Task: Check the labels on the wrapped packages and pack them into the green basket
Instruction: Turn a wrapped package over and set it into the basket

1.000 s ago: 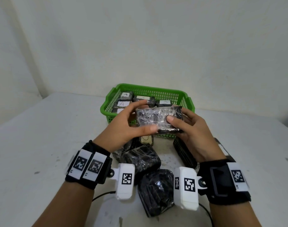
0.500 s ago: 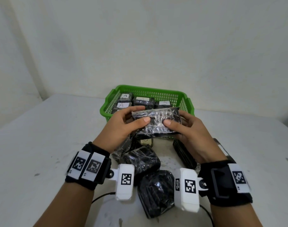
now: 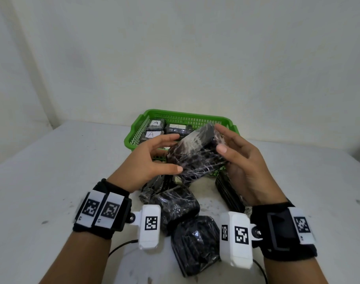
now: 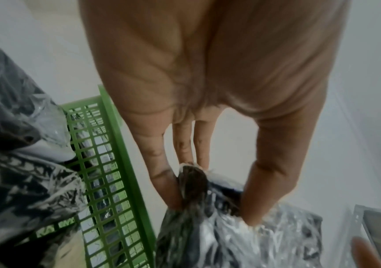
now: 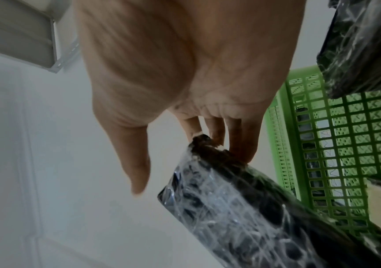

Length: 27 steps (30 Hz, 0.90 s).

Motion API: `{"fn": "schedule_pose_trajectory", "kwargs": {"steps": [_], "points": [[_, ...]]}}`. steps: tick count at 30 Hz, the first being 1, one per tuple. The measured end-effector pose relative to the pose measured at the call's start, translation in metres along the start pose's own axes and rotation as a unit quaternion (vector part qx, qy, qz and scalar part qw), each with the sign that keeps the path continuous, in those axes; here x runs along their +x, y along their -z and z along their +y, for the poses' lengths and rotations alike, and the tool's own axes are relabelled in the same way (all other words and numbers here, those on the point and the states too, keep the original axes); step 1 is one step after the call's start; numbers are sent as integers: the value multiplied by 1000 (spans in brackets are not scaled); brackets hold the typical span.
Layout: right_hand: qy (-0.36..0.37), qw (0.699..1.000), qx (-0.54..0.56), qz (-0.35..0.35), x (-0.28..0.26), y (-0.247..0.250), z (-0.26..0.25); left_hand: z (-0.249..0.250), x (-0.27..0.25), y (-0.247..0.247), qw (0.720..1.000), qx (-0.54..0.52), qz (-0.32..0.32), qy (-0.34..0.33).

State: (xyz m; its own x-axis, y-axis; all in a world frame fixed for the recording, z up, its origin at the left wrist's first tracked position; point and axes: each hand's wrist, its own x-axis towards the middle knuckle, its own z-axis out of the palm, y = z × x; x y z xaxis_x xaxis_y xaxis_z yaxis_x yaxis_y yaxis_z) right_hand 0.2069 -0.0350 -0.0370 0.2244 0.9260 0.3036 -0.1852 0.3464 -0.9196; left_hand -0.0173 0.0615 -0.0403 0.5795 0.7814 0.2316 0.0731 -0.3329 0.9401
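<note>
A black package (image 3: pixel 195 154) wrapped in clear film is held up in front of the green basket (image 3: pixel 134 140), tilted with its far end up and to the right. No label shows on its visible faces. My left hand (image 3: pixel 176 153) pinches its near left end, thumb in front and fingers behind, as seen in the left wrist view on the package (image 4: pixel 219 232). My right hand (image 3: pixel 219 138) has straight fingers (image 5: pixel 242 145) against the far end of the package (image 5: pixel 242 217), with the thumb a little apart. In the basket lie several packages with white labels marked A (image 3: pixel 152 134).
Several more wrapped black packages lie on the white table between my wrists, one (image 3: pixel 175 208) in the middle, one (image 3: pixel 195 242) nearest me and one (image 3: pixel 228 191) under my right hand. A thin cable (image 3: pixel 121 245) runs near the front edge. A wall stands behind the basket.
The package has turned from lying level between both hands to a slant, its right end raised toward the basket. My right thumb has come off its front face.
</note>
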Motion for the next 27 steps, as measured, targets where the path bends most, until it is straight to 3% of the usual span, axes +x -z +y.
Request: {"fn": "schedule_pose_trajectory", "kwargs": {"steps": [5,11,15,21,27], "points": [[-49,997,41,30,1,-8,1,-4,2,-2,999,-16,26,-19],[-116,990,83,-20,-4,-10,3,-5,4,-8,997,-60,32,-32],[-158,986,40,-43,-5,-9,2,-6,5,-12,996,-75,20,-44],[-85,995,-31,-42,-3,-11,4,-4,3,-13,991,-128,-41,-3],[-80,994,-39,-67,-6,-17,6,-3,6,-20,992,-128,2,18]]}}
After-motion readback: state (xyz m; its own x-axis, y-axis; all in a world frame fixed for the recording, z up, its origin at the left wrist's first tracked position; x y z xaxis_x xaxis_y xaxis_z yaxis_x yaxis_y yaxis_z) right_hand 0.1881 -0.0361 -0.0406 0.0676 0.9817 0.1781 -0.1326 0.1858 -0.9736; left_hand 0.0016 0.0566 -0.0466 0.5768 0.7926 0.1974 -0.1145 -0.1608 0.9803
